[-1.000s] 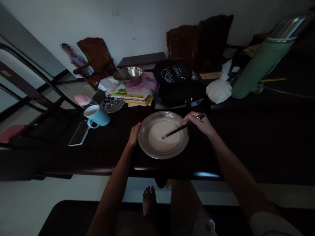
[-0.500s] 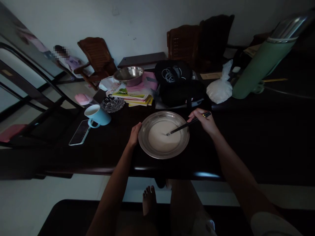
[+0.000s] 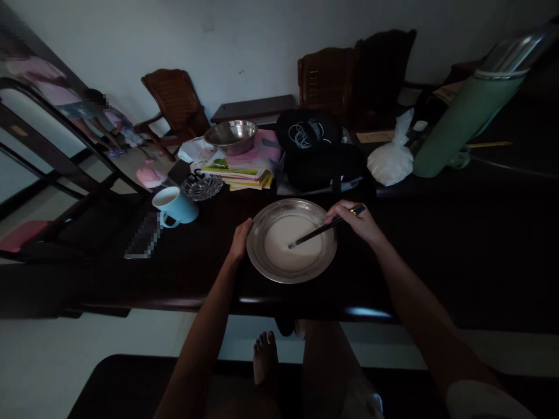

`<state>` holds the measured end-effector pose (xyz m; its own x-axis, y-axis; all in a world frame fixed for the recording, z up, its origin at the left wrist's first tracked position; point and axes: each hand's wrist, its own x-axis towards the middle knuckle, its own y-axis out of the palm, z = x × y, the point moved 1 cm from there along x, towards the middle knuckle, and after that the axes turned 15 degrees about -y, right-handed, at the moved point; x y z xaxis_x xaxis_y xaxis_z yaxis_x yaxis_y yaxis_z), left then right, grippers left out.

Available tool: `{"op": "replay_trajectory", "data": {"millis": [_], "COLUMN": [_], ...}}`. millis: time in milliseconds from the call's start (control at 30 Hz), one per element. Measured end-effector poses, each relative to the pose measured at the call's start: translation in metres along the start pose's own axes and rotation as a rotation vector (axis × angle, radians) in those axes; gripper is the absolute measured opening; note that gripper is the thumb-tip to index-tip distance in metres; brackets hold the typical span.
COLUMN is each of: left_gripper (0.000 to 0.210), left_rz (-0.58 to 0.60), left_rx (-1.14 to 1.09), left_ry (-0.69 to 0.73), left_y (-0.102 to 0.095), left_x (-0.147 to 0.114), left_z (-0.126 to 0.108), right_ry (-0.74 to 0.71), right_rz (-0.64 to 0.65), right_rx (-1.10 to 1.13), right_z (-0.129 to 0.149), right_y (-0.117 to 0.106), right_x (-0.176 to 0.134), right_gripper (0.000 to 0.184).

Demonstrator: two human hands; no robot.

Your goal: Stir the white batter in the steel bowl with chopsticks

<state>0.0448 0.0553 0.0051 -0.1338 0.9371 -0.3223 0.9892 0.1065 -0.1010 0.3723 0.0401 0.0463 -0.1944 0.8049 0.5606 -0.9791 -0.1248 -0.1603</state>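
Note:
A wide metal bowl [image 3: 262, 265] rests near the table's front edge and holds a pale, milky liquid [image 3: 283, 256]. My left hand [image 3: 240, 238] grips the bowl's left rim, its fingers partly hidden behind the metal. Above the bowl's right rim, my right hand [image 3: 356, 220] is closed around dark chopsticks [image 3: 321, 228]. Their tips dip into the liquid near the bowl's middle. To the right behind the bowl stands a knotted clear plastic bag [image 3: 390, 163] of white powder.
At left are a light blue mug [image 3: 181, 206], a phone [image 3: 144, 237] and a glass dish [image 3: 203, 186]. Another metal bowl [image 3: 231, 138] sits on booklets beside a black bag [image 3: 318, 151]. A tall green thermos [image 3: 467, 122] stands at right. Two people [image 3: 43, 75] are at far left.
The chopstick tips have moved slightly left and down in the liquid, my right hand with them. In the background, the people at far left have moved. My left hand stays on the rim.

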Motion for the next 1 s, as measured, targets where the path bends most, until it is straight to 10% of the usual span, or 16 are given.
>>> {"op": "replay_trajectory", "data": {"millis": [1000], "left_gripper": [0.045], "left_rz": [0.011], "left_rx": [-0.007], "left_ry": [0.017], "left_y": [-0.0007], "left_x": [0.0004], "left_z": [0.0017], "right_ry": [-0.002], "right_rz": [-0.008], "right_rx": [0.012], "right_z": [-0.0021], "right_y": [-0.0002], "right_x": [-0.0006], "right_gripper": [0.045]}}
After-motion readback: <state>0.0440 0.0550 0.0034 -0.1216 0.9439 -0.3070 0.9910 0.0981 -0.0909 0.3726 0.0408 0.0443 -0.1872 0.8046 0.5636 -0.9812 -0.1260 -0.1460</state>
